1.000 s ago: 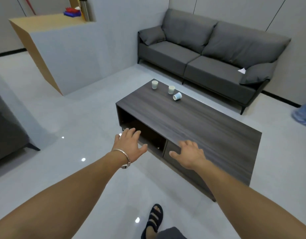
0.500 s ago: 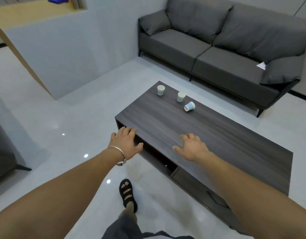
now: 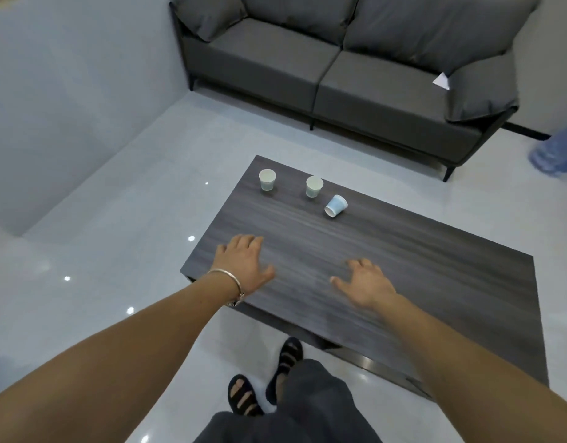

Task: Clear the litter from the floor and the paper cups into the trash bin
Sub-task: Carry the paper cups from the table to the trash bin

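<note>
Three paper cups stand near the far left end of a dark wooden coffee table (image 3: 419, 282). The left cup (image 3: 267, 179) and the middle cup (image 3: 314, 186) are upright and pale green. A blue cup (image 3: 336, 205) lies on its side to their right. My left hand (image 3: 244, 265), with a bracelet on the wrist, hovers over the table's near left corner with spread fingers and holds nothing. My right hand (image 3: 365, 282) hovers over the table's middle, fingers relaxed and empty. Both hands are well short of the cups. No trash bin is in view.
A grey sofa (image 3: 339, 65) stands behind the table, with a white scrap of paper (image 3: 441, 80) on its right cushion. A blue water bottle (image 3: 553, 155) sits on the floor at the far right. A grey wall (image 3: 68, 107) bounds the left. My sandalled feet (image 3: 263, 382) are at the table's near edge.
I have stepped up to the table, so it and the cups appear closer. Both hands have moved forward from the table's near edge to above its top.
</note>
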`<state>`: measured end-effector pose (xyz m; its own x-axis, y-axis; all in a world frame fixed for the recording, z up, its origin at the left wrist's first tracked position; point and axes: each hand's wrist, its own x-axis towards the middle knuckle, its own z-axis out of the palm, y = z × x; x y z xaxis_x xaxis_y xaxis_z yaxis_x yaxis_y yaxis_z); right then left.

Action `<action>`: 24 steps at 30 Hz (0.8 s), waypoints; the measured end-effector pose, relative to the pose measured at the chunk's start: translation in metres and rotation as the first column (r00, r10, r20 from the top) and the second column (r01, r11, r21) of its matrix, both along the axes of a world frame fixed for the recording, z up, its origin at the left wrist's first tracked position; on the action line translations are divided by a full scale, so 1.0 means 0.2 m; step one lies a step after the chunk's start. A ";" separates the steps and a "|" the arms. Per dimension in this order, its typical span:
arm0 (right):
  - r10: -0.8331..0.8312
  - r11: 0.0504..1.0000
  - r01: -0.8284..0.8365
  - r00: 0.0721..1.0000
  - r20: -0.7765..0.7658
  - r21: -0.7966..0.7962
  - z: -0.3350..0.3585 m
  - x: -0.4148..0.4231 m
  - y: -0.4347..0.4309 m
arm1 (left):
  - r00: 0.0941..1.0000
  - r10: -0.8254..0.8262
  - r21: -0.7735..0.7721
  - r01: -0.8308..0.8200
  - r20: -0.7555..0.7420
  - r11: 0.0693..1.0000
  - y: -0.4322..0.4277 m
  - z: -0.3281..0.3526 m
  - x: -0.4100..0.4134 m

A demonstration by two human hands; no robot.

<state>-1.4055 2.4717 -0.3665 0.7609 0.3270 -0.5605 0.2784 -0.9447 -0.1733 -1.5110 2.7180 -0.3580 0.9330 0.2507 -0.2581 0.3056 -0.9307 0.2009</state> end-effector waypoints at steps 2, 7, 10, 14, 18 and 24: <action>-0.040 0.999 0.040 0.999 -0.030 -0.001 -0.06 0.10 0.04 | 0.999 -0.033 -0.024 0.032 -0.025 0.999 0.02 -0.05 0.11; -0.147 0.989 0.148 0.984 -0.097 0.001 -0.28 0.43 0.15 | 0.995 -0.081 -0.022 0.080 -0.063 0.997 0.11 -0.19 0.42; -0.207 0.977 0.212 0.971 -0.119 0.031 -0.43 0.70 0.23 | 0.990 -0.087 -0.046 0.083 -0.109 0.996 0.16 -0.32 0.68; -0.286 0.954 0.294 0.951 -0.115 0.057 -0.64 1.11 0.30 | 0.982 -0.114 -0.088 0.101 -0.149 0.991 0.17 -0.52 1.07; -0.370 0.923 0.377 0.925 -0.083 0.081 -0.90 1.51 0.37 | 0.985 -0.113 -0.154 0.093 -0.131 0.984 0.16 -0.78 1.39; -0.501 0.858 0.503 0.864 -0.043 0.103 -1.31 1.88 0.49 | 0.981 -0.131 -0.255 0.091 -0.142 0.963 0.14 -1.18 1.58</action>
